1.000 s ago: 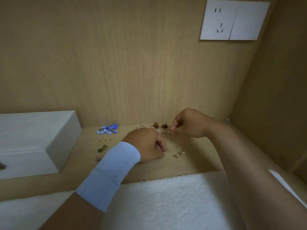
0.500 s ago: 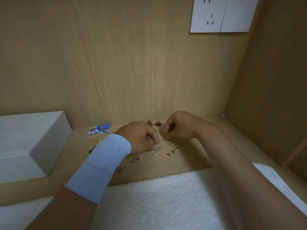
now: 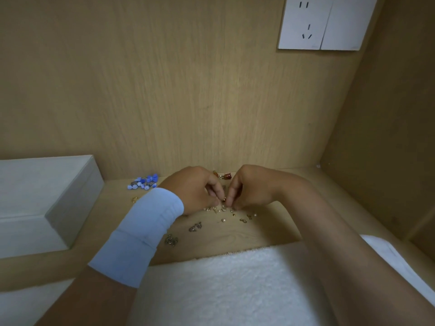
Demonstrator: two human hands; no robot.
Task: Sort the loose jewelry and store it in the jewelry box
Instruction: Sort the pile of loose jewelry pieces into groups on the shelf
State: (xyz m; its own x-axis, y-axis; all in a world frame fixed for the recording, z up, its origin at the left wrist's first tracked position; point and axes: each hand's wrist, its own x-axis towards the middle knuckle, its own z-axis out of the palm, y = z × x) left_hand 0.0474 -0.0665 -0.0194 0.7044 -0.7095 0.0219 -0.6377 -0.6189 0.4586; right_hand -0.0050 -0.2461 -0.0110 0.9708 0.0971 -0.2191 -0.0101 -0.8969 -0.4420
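Observed: left hand (image 3: 195, 189) and right hand (image 3: 249, 187), fingers curled, pinch a small jewelry piece (image 3: 223, 199) between them, above scattered loose jewelry (image 3: 221, 211) on the worktop (image 3: 235, 238); jewelry box (image 3: 58, 196) well left.

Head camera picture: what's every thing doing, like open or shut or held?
Left hand: pinches a tiny piece.
Right hand: pinches the same tiny piece.
Blue beads: loose, in a heap.
Gold bits: scattered on the shelf.
White box: shut.
Socket: nothing plugged in.
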